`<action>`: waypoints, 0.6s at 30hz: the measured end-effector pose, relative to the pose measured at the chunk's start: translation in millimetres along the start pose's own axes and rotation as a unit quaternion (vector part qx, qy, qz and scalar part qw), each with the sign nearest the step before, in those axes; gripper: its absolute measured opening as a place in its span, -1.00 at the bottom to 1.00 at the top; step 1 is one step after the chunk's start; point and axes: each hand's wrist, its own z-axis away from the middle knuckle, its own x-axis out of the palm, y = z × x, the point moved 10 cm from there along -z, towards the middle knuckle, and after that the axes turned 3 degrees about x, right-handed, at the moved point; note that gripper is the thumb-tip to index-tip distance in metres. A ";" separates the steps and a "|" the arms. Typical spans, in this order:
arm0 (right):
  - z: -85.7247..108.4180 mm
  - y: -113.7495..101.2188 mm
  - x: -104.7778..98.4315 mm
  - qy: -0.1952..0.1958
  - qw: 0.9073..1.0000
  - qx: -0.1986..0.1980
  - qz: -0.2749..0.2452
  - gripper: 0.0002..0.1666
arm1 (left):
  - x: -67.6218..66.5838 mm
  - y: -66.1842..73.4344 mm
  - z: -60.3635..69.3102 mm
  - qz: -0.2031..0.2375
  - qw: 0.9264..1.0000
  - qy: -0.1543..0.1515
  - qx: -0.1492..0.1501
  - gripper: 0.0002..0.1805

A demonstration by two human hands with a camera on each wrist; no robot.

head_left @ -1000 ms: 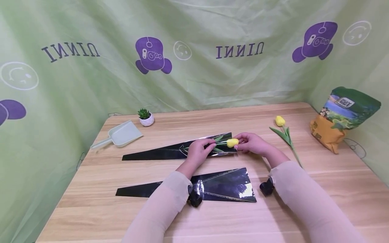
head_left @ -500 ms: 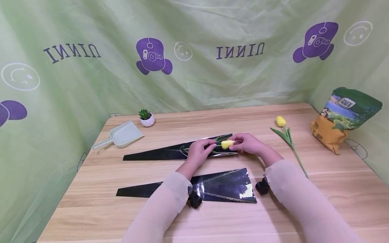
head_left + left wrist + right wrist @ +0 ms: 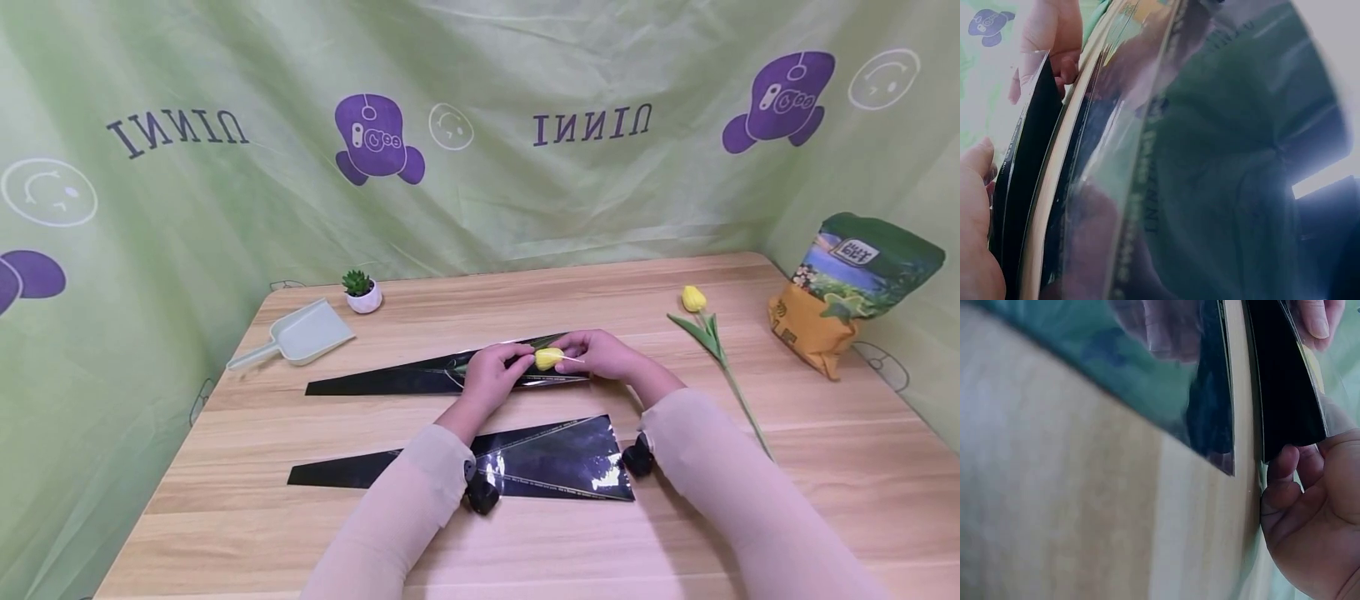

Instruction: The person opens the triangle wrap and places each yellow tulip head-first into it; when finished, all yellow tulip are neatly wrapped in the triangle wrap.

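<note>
My left fingers (image 3: 517, 353) pinch the far wrap (image 3: 390, 381), my right fingers (image 3: 581, 340) bend at its wide end, clamped or not I cannot tell, the tulip's yellow bloom (image 3: 548, 359) between them, the near wrap (image 3: 558, 458) closer to me on the worktop (image 3: 240, 525).

Head view looks down ahead; close wrist views share black wrappers (image 3: 1285, 381).

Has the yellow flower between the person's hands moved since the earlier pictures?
Yes: in the head view the yellow flower has shifted left, judged against the nearer black sleeve, which stays put.
</note>
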 end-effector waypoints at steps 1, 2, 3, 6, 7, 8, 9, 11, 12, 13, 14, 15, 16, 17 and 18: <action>0.1 -0.7 0.3 0.000 1.000 -0.001 0.003 -0.43 | -0.3 0.0 0.2 0.000 1.000 0.001 0.001 -0.76; 0.3 -1.0 0.8 0.000 1.000 -0.001 0.005 -0.43 | -0.3 -0.2 0.3 -0.001 1.000 0.001 0.001 -0.76; 0.5 -1.7 1.1 0.000 1.000 -0.002 0.008 -0.43 | -0.3 -0.4 0.3 -0.001 1.000 0.001 0.002 -0.76; 1.3 -2.8 1.0 0.000 1.000 -0.007 0.017 -0.43 | 0.6 -1.5 0.4 0.000 1.000 -0.001 0.001 -0.77; 1.4 -3.4 1.1 0.000 1.000 -0.009 0.023 -0.43 | 1.0 -2.2 0.5 0.000 1.000 -0.002 0.000 -0.77; 1.3 -3.8 1.2 0.000 1.000 -0.011 0.028 -0.43 | 1.7 -3.0 0.4 0.000 1.000 -0.004 -0.002 -0.77; 1.1 -4.2 1.3 0.001 0.999 -0.014 0.033 -0.43 | 2.2 -3.9 0.3 0.000 1.000 -0.006 -0.004 -0.77; 1.2 -4.7 0.8 0.003 0.999 -0.016 0.040 -0.43 | 2.8 -4.7 0.4 -0.001 1.000 -0.009 -0.006 -0.77; 1.3 -4.9 0.3 0.006 0.999 -0.016 0.043 -0.44 | 2.9 -4.7 0.3 -0.002 1.000 -0.010 -0.006 -0.77; 1.6 -5.5 -0.6 0.007 0.999 -0.020 0.045 -0.43 | 2.9 -4.4 0.3 -0.003 1.000 -0.010 -0.004 -0.77; 2.0 -4.8 -1.1 0.007 0.999 -0.016 0.040 -0.43 | 2.9 -4.1 0.3 -0.005 1.000 -0.010 -0.002 -0.77; 2.5 -3.7 -1.9 0.008 0.999 -0.011 0.035 -0.43 | 2.8 -3.8 0.4 -0.006 1.000 -0.010 0.000 -0.77; 3.2 -2.5 -2.9 0.008 1.000 -0.006 0.027 -0.43 | 2.8 -3.6 0.4 -0.006 1.000 -0.010 0.002 -0.77; 4.2 -1.4 -4.2 0.007 1.000 -0.002 0.022 -0.43 | 3.0 -3.6 0.5 -0.007 1.000 -0.011 0.003 -0.77; 5.4 -0.4 -5.6 0.007 1.000 0.002 0.015 -0.42 | 3.1 -3.8 0.5 -0.007 1.000 -0.012 0.004 -0.77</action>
